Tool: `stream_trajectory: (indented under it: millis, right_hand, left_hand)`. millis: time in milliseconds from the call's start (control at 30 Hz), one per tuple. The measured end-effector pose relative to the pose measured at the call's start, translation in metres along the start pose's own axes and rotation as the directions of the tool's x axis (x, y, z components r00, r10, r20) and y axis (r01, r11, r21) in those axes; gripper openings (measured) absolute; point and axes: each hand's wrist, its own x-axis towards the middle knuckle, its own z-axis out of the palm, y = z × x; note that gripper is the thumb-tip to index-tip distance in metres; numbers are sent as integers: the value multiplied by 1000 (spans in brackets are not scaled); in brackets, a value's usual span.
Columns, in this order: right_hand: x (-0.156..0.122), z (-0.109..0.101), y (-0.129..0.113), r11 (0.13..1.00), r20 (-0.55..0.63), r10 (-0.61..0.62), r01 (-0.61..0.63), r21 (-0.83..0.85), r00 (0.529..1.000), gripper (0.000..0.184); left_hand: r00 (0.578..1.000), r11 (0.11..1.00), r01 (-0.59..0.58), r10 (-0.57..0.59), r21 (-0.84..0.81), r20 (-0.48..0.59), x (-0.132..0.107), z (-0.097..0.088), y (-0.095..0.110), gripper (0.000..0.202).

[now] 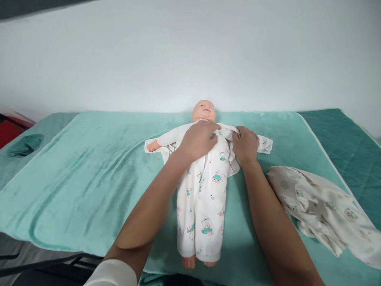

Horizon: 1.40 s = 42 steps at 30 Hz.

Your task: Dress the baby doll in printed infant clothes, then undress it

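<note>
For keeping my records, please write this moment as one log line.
doll: face up | left hand: at chest | right hand: holding printed garment | patterned cloth: crumpled at right

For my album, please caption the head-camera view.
Left hand and right hand on the clothes of a doll on a green blanket.

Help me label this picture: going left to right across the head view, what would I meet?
Oval hollow in the green covering → doll's bare hand → person's left hand → person's right hand → printed sleeve end → crumpled printed cloth.
</note>
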Motion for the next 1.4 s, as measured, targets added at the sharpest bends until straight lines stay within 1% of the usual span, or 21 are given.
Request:
stream_trajectory:
  millis: [33,100,133,167,267,333,433,500,567,633,800,867,933,1067,1167,1233,1300,1400]
  right_hand:
    - [0,0,1,1000,-6,6,-5,9,1000,34]
    - [0,1,3,999,-20,23,-22,24,1000,31]
    - [1,2,4,999,-23,31,-30,27,999,30]
    - [1,2,5,999,-20,37,-36,29,999,30]
    - [3,-1,7,999,21,36,-37,25,999,30]
    - [5,-4,8,998,46,59,-60,18,997,31]
    - [8,-7,10,992,65,123,-125,15,990,31]
    - [9,-7,11,989,63,142,-144,22,988,30]
    - [10,-5,12,989,51,141,-143,28,989,29]
    - [11,-3,13,989,41,139,-141,35,989,29]
    - [12,-1,14,987,46,146,-149,60,988,28]
    - [12,-3,14,983,56,162,-166,74,985,27]
    - [11,-6,14,978,53,183,-188,95,982,27]
    - [10,-12,17,967,19,210,-210,145,978,29]
    - [10,-15,21,953,14,246,-244,181,969,30]
    - [10,-15,24,937,18,274,-272,218,961,29]
    - [11,-13,27,915,22,298,-292,277,954,28]
    - [13,-10,34,856,16,331,-308,415,943,25]
  left_hand:
    - [996,992,-22,11,123,88,12,4,12,32]
    - [969,952,-46,-31,303,247,34,17,30,28]
    - [950,931,-43,-73,362,302,45,25,36,27]
    - [939,916,-65,-77,395,334,53,33,41,28]
    - [937,885,-80,-91,458,339,72,57,48,34]
    - [937,867,-79,-104,491,335,80,68,49,36]
    - [921,858,-84,-128,507,368,91,77,46,35]
    - [894,861,-99,-143,500,424,99,79,43,35]
    - [862,866,-134,-138,482,488,105,78,39,35]
    - [842,870,-177,-108,461,528,110,78,35,35]
    - [843,857,-277,0,435,538,113,80,26,27]
    - [847,843,-301,22,445,532,111,79,25,27]
    - [854,831,-303,19,467,520,109,76,25,30]
    - [865,807,-282,-20,519,502,100,59,31,34]
    - [882,790,-283,-9,544,471,92,44,33,39]
    - [893,786,-272,-10,556,451,88,33,31,39]
    - [896,789,-239,-47,566,442,85,23,25,39]
    - [902,802,-176,-101,571,419,77,7,13,37]
